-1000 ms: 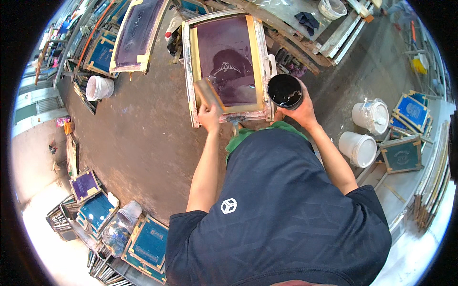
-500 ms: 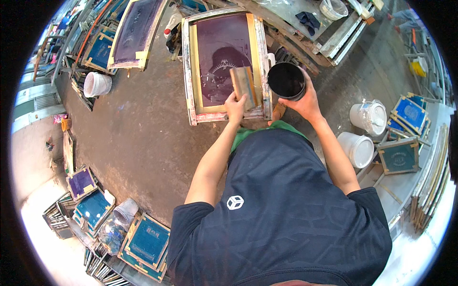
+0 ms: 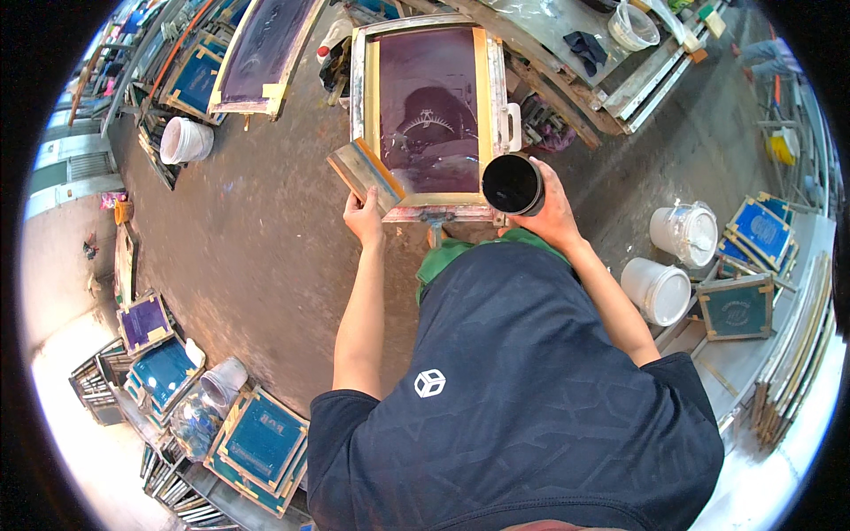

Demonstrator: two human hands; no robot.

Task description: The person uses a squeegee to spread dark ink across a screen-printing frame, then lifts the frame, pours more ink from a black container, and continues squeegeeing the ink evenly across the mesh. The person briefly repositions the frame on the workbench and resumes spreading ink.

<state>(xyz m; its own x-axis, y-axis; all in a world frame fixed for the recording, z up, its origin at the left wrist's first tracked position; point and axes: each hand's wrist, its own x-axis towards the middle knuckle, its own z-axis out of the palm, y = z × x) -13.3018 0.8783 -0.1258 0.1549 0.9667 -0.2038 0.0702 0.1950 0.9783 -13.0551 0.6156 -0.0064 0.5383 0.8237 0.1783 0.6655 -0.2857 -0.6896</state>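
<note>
Head view: the left hand (image 3: pixel 364 221) grips a flat, orange-edged wooden squeegee (image 3: pixel 354 170) at the lower-left corner of a pale-framed, purple rectangular screen (image 3: pixel 429 75); the right hand (image 3: pixel 558 211) clasps a black cylindrical cup (image 3: pixel 513 185). The screen already looks coated; what remains is unclear.

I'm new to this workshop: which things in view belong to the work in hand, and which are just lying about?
Apparently in use:
flat squeegee-like tool, in the left fingers
black container, in the right fingers
purple framed screen ahead

Seemingly just lying about:
two lidded white buckets, right
dark cloth, top right
teal screens, lower left
</note>
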